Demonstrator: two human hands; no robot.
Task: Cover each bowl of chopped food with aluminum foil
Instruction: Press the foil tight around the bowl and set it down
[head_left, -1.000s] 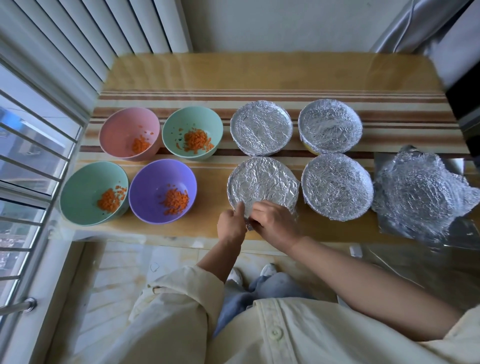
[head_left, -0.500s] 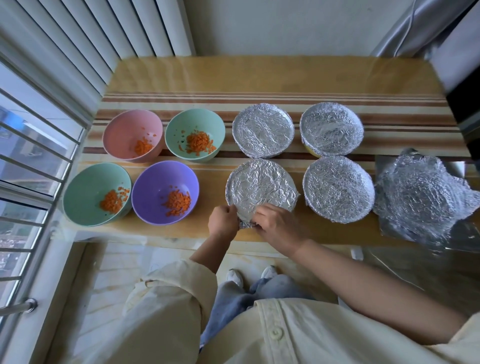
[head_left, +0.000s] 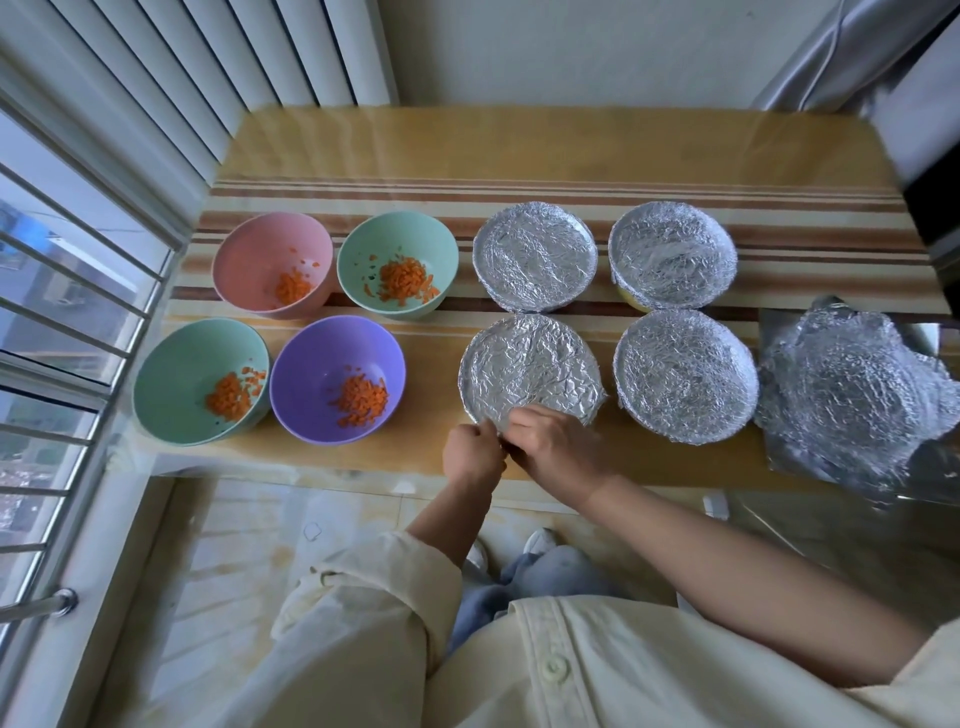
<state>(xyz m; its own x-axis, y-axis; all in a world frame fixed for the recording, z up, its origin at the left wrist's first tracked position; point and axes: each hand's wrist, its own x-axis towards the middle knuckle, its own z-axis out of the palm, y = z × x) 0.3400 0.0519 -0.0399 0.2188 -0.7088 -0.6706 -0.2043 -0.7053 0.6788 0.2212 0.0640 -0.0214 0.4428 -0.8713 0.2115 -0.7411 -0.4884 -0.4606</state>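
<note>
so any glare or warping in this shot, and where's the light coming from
Head view: daylight comes from the window on the left; the foil glints softly without blown-out glare; the wide lens fans the blinds and bows the table edges.

Soft daylight from the window (head_left: 62, 312) at left; sharp centre, wide-angle bending at edges.

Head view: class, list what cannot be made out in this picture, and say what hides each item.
- Head view: what the four bowls hold, hidden beneath their foil covers.
- Head view: the crumpled foil pile, cut off by the right edge; whether a bowl sits under it cannot be told.
- Head view: the fingertips of the left hand and right hand at the near cover's rim, hidden by the hands themselves.
</note>
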